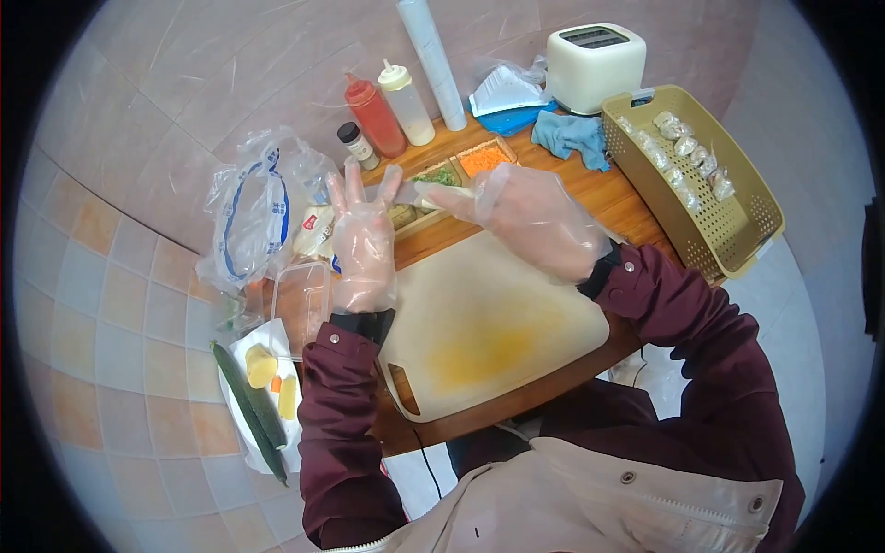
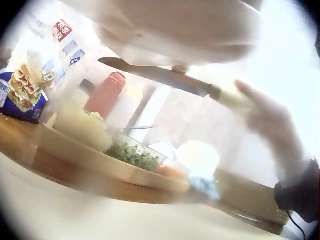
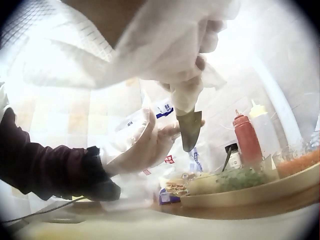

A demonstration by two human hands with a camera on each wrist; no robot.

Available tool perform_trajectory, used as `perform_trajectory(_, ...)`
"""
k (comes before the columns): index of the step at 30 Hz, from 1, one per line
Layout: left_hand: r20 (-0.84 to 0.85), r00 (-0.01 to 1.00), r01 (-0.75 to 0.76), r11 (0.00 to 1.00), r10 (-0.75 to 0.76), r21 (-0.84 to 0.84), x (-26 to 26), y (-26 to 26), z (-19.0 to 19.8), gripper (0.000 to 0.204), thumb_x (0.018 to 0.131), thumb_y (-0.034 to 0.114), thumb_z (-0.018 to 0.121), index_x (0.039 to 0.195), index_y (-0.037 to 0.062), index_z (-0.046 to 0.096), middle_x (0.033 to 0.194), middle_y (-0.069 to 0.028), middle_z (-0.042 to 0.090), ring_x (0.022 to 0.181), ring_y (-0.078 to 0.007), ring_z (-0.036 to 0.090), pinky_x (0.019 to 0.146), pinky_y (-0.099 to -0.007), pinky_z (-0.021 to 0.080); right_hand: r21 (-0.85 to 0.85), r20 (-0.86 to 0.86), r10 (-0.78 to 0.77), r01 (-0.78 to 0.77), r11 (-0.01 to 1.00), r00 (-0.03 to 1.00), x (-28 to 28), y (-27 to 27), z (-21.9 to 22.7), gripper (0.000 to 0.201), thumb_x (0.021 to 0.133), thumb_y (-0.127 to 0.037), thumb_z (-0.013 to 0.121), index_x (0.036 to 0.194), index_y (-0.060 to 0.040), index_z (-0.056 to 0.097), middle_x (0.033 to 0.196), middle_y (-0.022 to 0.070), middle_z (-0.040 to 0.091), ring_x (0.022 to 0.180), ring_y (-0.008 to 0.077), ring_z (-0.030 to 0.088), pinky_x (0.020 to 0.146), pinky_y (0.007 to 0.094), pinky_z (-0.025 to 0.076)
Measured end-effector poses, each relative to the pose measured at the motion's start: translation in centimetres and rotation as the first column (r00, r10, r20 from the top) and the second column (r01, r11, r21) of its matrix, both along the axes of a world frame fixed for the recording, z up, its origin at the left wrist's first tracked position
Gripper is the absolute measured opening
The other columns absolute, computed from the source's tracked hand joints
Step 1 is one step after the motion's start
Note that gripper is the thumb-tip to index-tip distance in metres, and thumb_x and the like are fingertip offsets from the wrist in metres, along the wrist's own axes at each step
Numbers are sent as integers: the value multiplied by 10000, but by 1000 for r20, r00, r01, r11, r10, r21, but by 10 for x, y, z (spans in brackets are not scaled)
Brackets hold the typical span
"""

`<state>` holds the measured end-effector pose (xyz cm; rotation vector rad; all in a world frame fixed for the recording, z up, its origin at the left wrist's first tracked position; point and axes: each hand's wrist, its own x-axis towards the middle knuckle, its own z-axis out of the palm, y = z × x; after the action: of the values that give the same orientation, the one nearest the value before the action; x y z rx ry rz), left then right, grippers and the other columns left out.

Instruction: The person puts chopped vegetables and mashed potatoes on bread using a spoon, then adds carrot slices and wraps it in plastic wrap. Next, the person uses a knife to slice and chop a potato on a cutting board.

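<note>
Head view, clear-gloved left hand (image 1: 364,247): fingers stood apart, gripping nothing.
Cream-handled, flat-bladed metal knife (image 2: 172,78): was held aloft between the hands; seemed light, stiff, slippery-bladed, best taken by its handle (image 2: 232,97).
Clear-gloved right hand (image 1: 539,218): was clamped round that handle.

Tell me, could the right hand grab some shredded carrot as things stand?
Probably not: the shredded carrot lies close by, but the right hand holds a knife, so it seems occupied unless the knife is put down first.
</note>
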<state>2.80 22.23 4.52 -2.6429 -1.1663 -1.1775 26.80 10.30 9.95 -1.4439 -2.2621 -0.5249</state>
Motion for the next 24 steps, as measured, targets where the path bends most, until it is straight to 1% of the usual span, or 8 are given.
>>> perform_trajectory(8,-1,999,-40,997,40,-69,-20,44,-34,686,1124,583,225,1438,177,681,1659,-270,394,1552,-517,273,1241,-525,281,96,-123,7,5,995,992,34,-40,-4,622,929,-75,649,1533,-190,560,818,72,579,789,255,645,653,382,559)
perform_trajectory(10,35,998,-51,990,56,-134,-24,56,-36,713,1125,587,220,1435,138,679,1651,-267,410,1550,-497,296,1244,-509,284,46,-380,58,-43,998,923,46,-72,9,614,944,-51,635,1541,-171,556,851,100,578,800,275,633,690,406,548)
perform_trajectory(13,-338,936,-241,876,97,-417,-52,123,-58,655,1140,449,332,1592,-13,434,1691,-206,377,1531,-317,418,1281,-366,261,-121,-435,-195,157,980,879,60,-108,7,603,960,-12,611,1544,-151,555,874,125,577,822,288,633,747,426,539)
perform_trajectory(15,301,941,110,700,155,-705,-28,94,-46,726,1134,494,280,1568,-72,419,1675,-237,380,1542,-335,393,1298,-384,237,-217,-503,-277,191,957,819,61,-134,-4,620,950,29,599,1545,-140,554,867,130,572,821,305,626,779,437,530)
perform_trajectory(17,793,491,593,528,362,-608,-10,75,-26,807,1128,539,227,1543,-131,404,1659,-268,383,1552,-353,368,1316,-402,213,-251,-610,-317,202,947,726,59,-150,-29,618,957,11,579,1554,-144,542,885,135,589,836,329,627,793,436,535)
perform_trajectory(18,828,432,641,523,358,-561,-9,66,-15,850,1126,561,201,1530,-160,397,1651,-284,385,1558,-362,355,1324,-412,202,-245,-633,-318,208,947,706,59,-156,-42,614,963,-4,570,1559,-145,535,899,138,600,848,338,632,798,433,539)
perform_trajectory(20,642,767,467,681,6,-565,-29,51,-14,900,1114,598,152,1533,-161,394,1653,-282,380,1569,-378,324,1326,-414,189,-340,-521,-432,285,896,736,57,-171,-58,603,980,-35,544,1573,-143,514,935,143,616,883,343,647,804,430,550)
perform_trajectory(24,893,305,774,459,332,-435,-8,31,12,931,1104,622,110,1507,-148,445,1640,-269,399,1583,-391,278,1329,-414,157,-377,-300,-543,426,822,784,57,-177,-76,620,976,-40,526,1587,-137,488,966,151,612,926,335,657,794,448,562)
